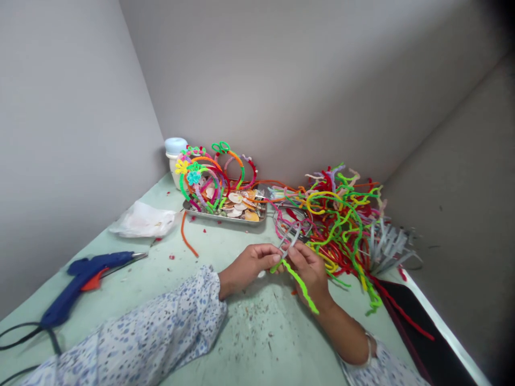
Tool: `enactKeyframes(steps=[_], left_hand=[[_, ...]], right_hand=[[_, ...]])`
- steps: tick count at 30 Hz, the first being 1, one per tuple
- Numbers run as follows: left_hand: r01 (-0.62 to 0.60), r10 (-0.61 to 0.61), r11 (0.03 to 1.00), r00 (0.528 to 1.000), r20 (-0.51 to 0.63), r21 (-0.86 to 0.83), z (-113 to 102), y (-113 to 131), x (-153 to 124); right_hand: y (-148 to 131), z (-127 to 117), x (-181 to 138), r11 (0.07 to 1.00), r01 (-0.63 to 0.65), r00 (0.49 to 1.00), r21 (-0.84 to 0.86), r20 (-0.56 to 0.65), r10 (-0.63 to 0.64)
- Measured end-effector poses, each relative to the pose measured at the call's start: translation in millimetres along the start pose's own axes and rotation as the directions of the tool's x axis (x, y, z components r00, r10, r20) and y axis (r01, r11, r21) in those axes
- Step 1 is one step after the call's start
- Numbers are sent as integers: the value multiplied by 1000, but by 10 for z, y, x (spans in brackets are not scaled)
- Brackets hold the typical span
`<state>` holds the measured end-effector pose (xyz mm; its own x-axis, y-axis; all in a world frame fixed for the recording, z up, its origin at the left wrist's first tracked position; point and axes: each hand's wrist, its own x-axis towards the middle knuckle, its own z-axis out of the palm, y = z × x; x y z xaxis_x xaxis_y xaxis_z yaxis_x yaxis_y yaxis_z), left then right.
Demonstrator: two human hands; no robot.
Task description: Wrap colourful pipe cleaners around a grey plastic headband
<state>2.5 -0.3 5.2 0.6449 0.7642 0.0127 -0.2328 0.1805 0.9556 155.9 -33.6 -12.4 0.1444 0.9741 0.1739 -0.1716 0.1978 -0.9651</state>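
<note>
My left hand (pixel 251 264) and my right hand (pixel 310 271) meet over the pale green table (pixel 225 332). Both pinch a bright green pipe cleaner (pixel 300 283) that trails down over my right wrist. The fingers of each hand are closed on it. A thin grey headband (pixel 292 236) rises just behind my fingertips; I cannot tell which hand touches it. A tangled heap of coloured pipe cleaners (pixel 340 214) lies right behind my right hand.
A metal tray (pixel 225 214) with shells and decorated headbands (pixel 205 174) stands at the back. A blue glue gun (pixel 82 279) lies at the left with its black cord. A white bag (pixel 142 220), a white jar (pixel 175 155), grey headbands (pixel 388 244) and a black object (pixel 418 327) are around.
</note>
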Motion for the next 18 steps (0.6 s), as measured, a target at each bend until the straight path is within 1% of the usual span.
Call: enactKeyframes(steps=[3,5,7,9,11,13,18], left_hand=[[-33,36,998,998,-49,59,11,12,-10],[-71,84,989,992,-98,127,25,29,-24],[-124,160,964,977,-141,235,42,51,-38],[-166,239,918,956,-170,360,60,66,-48],[-173,287,873,938,-193,457,74,67,-53],[-167,314,844,924,-217,510,84,57,-53],[-142,351,816,892,-285,561,87,57,-52]], right_hand=[[-64,33,-10,999,24,1000,-42,-8,-24],[-91,58,-20,998,48,998,-51,-33,-49],[-102,79,-30,997,70,995,-44,-62,-73],[-106,94,-36,996,82,993,-34,-84,-85],[-111,104,-38,997,74,993,-35,-94,-77],[-120,111,-39,997,57,994,-45,-88,-61],[-137,119,-47,996,36,996,-83,-75,-42]])
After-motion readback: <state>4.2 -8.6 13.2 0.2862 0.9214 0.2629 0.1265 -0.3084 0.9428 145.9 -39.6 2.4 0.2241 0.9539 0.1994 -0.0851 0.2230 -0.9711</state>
